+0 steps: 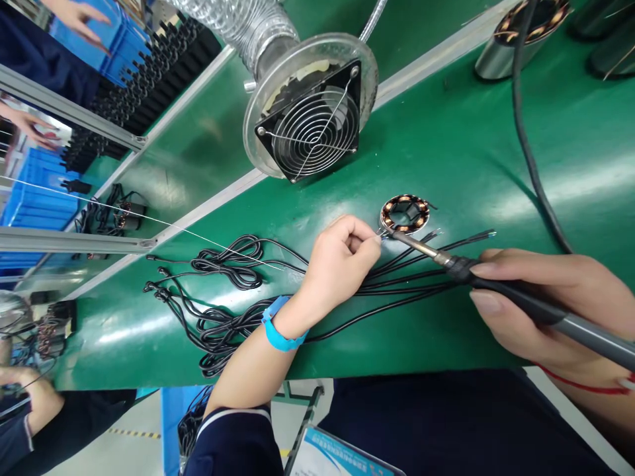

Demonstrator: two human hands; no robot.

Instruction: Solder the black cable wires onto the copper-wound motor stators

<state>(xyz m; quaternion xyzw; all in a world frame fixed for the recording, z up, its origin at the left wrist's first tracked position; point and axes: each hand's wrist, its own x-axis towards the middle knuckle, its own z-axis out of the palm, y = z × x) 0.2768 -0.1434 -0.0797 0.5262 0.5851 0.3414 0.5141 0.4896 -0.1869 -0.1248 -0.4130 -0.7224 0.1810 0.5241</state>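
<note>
A ring-shaped motor stator [385, 213] with copper windings lies on the green bench top. Its left edge is beside my left hand [344, 254], which is closed in a pinch on a thin wire. The wire's far end is too small to make out. My right hand [550, 304] grips a soldering iron [526, 303] by its dark handle. The iron's metal tip points left and meets the stator's near edge close to my left fingertips. Several black cables [397, 288] run beneath my left hand and the iron, with stripped ends to the right.
Coiled black cables [233, 261] lie on the left. A fume extractor fan [316, 142] with a foil duct hangs beyond the stator. Larger stators [501, 56] stand at the back right, near a hanging dark cord [528, 158]. Metal framing and co-workers' hands [82, 20] are at left.
</note>
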